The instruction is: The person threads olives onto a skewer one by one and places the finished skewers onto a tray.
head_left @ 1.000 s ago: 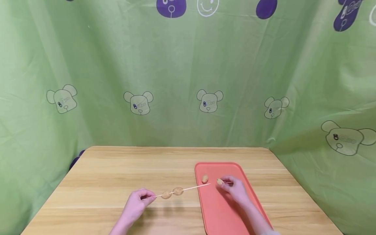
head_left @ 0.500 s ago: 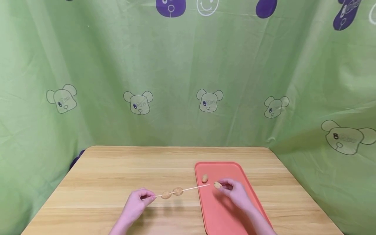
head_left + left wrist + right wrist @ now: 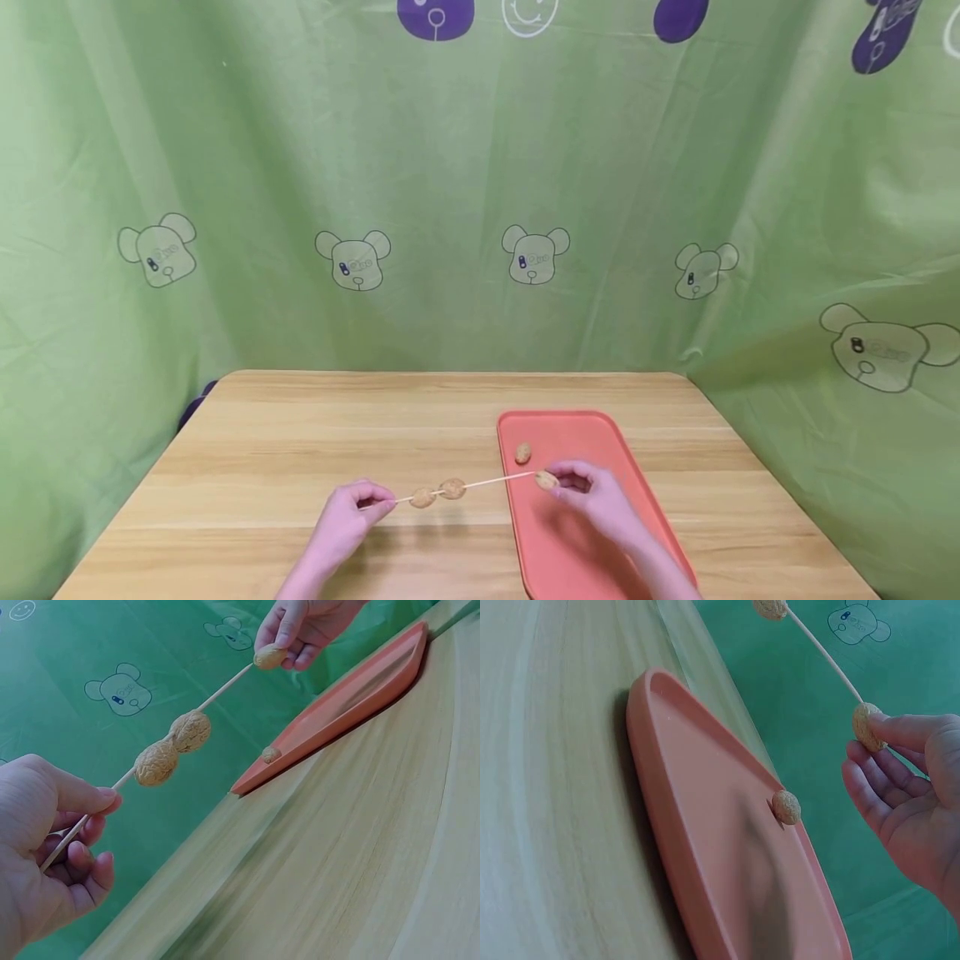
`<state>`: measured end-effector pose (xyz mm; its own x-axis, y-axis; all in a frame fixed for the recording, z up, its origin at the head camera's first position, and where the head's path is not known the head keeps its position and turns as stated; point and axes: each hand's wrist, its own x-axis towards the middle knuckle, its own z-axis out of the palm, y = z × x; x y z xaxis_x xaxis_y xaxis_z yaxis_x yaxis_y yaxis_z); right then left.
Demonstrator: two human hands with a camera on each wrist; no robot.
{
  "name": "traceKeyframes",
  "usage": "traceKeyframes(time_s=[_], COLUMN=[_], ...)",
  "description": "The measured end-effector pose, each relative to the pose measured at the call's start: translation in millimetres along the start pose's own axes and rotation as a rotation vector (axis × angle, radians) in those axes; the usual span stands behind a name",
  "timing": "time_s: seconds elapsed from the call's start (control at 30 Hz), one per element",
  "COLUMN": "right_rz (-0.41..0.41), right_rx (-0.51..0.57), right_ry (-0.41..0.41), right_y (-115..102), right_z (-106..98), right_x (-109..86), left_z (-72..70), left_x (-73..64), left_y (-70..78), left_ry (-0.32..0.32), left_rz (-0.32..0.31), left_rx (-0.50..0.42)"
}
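My left hand (image 3: 352, 517) pinches a thin wooden skewer (image 3: 487, 482) near its lower end, between thumb and fingers. Two wrinkled, golden-brown oval food balls (image 3: 174, 748) are threaded side by side along its middle. Over the tray, my right hand (image 3: 596, 498) holds a third wrinkled ball (image 3: 867, 726) between thumb and fingertips. The skewer's far tip meets the end of that ball in all views. One more ball (image 3: 786, 807) lies in the coral-red tray (image 3: 555, 423), close to its left rim.
The tray stands on the right part of a light wooden table (image 3: 300, 433). A green curtain (image 3: 450, 167) with bear-face prints hangs behind the table and along both sides.
My right hand has moved left with its ball, from beyond the skewer's tip until the ball meets it. My left hand and the two threaded balls have barely moved.
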<state>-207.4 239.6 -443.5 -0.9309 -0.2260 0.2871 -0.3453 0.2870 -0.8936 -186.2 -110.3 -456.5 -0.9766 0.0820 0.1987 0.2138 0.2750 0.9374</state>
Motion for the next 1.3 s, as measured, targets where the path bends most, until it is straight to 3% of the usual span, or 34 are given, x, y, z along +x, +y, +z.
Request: traceKeyframes(time_s=[0.17, 0.8, 1.3], right_rz=[-0.025, 0.001, 0.000], right_rx=[0.000, 0.046, 0.149], right_ry=[-0.012, -0.059, -0.093], right_y=[-0.8, -3.8, 5.7], right_z=[-0.4, -3.5, -5.1], right_x=[-0.8, -3.3, -5.1], left_z=[-0.7, -0.4, -3.3], left_x=[-0.6, -0.4, -2.3], left_y=[0.6, -6.9, -3.2], left_ry=[-0.002, -0.043, -0.088], left_rz=[-0.003, -0.020, -0.003], left_rx=[0.000, 0.021, 0.015])
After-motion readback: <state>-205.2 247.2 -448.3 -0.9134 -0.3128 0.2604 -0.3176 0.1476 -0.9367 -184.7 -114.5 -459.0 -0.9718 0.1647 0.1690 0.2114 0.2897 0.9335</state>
